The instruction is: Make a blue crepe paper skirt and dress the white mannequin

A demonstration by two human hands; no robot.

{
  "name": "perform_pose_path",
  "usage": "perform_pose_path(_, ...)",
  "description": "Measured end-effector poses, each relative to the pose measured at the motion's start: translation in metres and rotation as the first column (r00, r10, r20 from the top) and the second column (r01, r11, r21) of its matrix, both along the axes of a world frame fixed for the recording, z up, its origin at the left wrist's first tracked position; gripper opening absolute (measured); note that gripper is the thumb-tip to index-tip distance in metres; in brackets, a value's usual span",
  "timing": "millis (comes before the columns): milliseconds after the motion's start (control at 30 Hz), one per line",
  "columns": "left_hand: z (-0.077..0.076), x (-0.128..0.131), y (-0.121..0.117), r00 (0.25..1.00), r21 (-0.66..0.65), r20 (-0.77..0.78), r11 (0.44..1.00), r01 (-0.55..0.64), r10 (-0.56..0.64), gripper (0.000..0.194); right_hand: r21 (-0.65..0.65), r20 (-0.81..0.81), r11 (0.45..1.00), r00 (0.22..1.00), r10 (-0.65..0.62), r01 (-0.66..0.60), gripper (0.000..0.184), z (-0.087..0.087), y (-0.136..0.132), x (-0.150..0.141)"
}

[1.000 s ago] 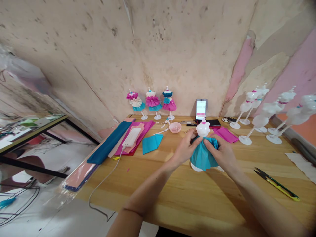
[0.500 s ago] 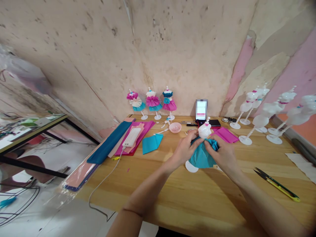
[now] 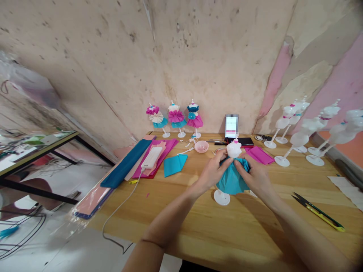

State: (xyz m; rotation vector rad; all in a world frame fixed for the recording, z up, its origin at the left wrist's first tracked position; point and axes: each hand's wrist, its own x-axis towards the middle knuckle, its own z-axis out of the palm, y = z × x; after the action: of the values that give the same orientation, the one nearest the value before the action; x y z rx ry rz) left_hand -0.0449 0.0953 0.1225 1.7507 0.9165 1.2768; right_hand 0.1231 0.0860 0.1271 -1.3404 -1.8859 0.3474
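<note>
A small white dress-form mannequin (image 3: pixel 234 149) is between my hands, tilted a little, its round base (image 3: pixel 222 197) showing below on the left. Around its waist hangs a gathered sheet of turquoise crepe paper (image 3: pixel 232 180), flaring like a skirt. My left hand (image 3: pixel 214 167) pinches the paper at the waist from the left, thumb in front. From the right, my right hand (image 3: pixel 254 174) pinches the bunched top edge, its thumb close to the other thumb. The fingers behind the mannequin are hidden.
Folded turquoise paper (image 3: pixel 175 165), a pink bowl (image 3: pixel 201 146), a white power bank (image 3: pixel 151 158) on paper sheets and three dressed mannequins (image 3: pixel 177 117) are left. A phone (image 3: pixel 231 126) stands behind. Magenta paper (image 3: pixel 259 155), bare mannequins (image 3: pixel 300 139) and yellow-handled thread snips (image 3: pixel 317 212) are right.
The mannequin tilted and has swung partly back, its base shifting left and now showing more fully. Both hands keep their pinch on the turquoise paper at the waist.
</note>
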Motion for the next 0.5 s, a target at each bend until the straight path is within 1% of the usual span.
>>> perform_pose_path(267,0.0007,-0.0002,0.0002,1.000,0.008,0.003,1.000,0.008,-0.008,0.035,-0.011,0.010,1.000,1.000,0.013,-0.013,0.034,-0.0008,0.0014,0.0005)
perform_pose_path(367,0.0028,0.0006,-0.0019,0.998,0.038,-0.064,0.999,-0.023,0.026,0.032,-0.005,0.018,1.000,1.000,0.000,0.000,0.033,-0.0007,0.0017,0.0006)
perform_pose_path(500,0.0065,0.0018,-0.0068,0.983,0.070,-0.152,0.993,-0.092,0.102,0.030,0.007,0.014,1.000,1.000,-0.026,0.026,0.032,-0.0009,0.0024,0.0005)
